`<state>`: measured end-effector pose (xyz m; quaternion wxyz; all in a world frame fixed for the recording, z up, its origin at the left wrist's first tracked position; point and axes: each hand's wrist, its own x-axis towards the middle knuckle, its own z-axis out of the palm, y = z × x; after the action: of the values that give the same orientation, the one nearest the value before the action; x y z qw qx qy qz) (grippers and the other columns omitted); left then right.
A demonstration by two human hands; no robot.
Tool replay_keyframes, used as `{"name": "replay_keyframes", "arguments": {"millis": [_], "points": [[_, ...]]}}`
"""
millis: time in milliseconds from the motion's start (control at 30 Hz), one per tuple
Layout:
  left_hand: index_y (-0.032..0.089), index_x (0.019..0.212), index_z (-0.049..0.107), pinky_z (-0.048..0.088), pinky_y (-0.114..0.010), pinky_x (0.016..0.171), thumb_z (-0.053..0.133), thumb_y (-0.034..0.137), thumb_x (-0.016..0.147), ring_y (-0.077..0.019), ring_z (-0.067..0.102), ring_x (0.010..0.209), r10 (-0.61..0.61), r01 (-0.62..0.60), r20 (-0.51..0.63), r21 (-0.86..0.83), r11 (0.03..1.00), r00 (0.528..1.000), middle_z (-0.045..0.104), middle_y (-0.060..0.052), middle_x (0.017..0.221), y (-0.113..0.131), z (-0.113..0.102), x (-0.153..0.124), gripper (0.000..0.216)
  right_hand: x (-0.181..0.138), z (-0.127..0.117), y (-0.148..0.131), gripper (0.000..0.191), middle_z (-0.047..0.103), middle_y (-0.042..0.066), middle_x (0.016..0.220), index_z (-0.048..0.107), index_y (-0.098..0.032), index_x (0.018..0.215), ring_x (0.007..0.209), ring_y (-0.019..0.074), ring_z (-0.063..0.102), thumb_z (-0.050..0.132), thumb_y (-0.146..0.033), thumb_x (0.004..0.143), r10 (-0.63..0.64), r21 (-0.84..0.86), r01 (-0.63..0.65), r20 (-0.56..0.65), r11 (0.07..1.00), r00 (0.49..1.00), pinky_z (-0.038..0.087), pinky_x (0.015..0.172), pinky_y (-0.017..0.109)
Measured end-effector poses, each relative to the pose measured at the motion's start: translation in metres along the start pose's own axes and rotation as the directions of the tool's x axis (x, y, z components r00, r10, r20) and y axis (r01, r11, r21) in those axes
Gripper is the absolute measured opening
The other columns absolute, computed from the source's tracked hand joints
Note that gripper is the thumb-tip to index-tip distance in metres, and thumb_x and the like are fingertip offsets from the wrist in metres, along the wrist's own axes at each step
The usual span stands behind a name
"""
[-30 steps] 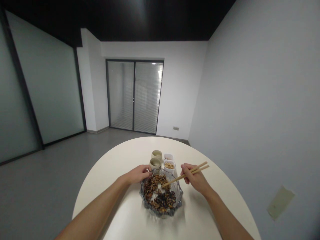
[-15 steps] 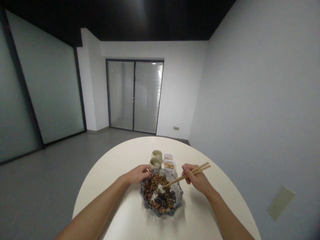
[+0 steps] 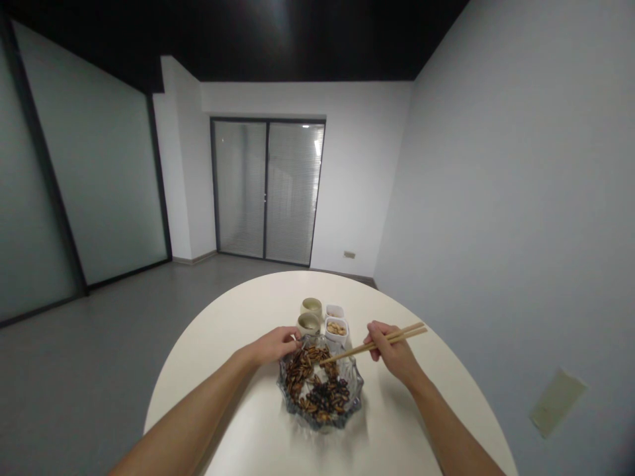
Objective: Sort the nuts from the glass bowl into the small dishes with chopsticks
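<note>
Right hand [image 3: 395,352] edged rightward, bowl [image 3: 356,383] between it and left hand [image 3: 274,346].

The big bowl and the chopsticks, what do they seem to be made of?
Bowl: probably clear, glossy glass, judging by its see-through, faceted wall and scalloped rim; clear plastic is possible. Chopsticks: likely bamboo or wood, given their even, pale tan color; finish unclear.

R hand [image 3: 393,350] w/ chopsticks [image 3: 347,353] over bowl [image 3: 354,385]
</note>
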<state>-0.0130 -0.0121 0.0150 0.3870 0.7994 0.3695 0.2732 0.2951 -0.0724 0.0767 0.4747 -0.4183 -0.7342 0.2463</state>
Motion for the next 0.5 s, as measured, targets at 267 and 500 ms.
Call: {"name": "replay_keyframes", "arguments": {"millis": [267, 500], "points": [[0.015, 0.089, 0.063, 0.041, -0.024, 0.066, 0.054, 0.035, 0.084, -0.0163, 0.054, 0.075, 0.042, -0.042, 0.011, 0.001, 0.999, 0.999, 0.062, -0.001, 0.081, 0.004, -0.002, -0.002, 0.022, 0.01, 0.005, -0.003, 0.058, 0.052, -0.001, 0.04, 0.063, -0.018, 0.06, 0.04, 0.0129, 0.047, 0.046, -0.063, 0.093, -0.02, 0.057, 0.028, -0.138, 0.998, 0.99, 0.038, 0.044, 0.025], [0.016, 0.086, 0.061, 0.042, -0.025, 0.067, 0.054, 0.038, 0.083, -0.0163, 0.053, 0.071, 0.006, -0.006, 0.012, 0.008, 1.0, 1.0, 0.06, -0.001, 0.076, 0.009, -0.003, -0.002, 0.024, 0.044, 0.004, 0.001, 0.055, 0.051, -0.002, 0.041, 0.063, -0.018, 0.063, 0.041, 0.0125, 0.046, 0.049, -0.063, 0.092, -0.042, 0.102, 0.071, -0.261, 0.992, 0.964, 0.038, 0.045, 0.025]]}}
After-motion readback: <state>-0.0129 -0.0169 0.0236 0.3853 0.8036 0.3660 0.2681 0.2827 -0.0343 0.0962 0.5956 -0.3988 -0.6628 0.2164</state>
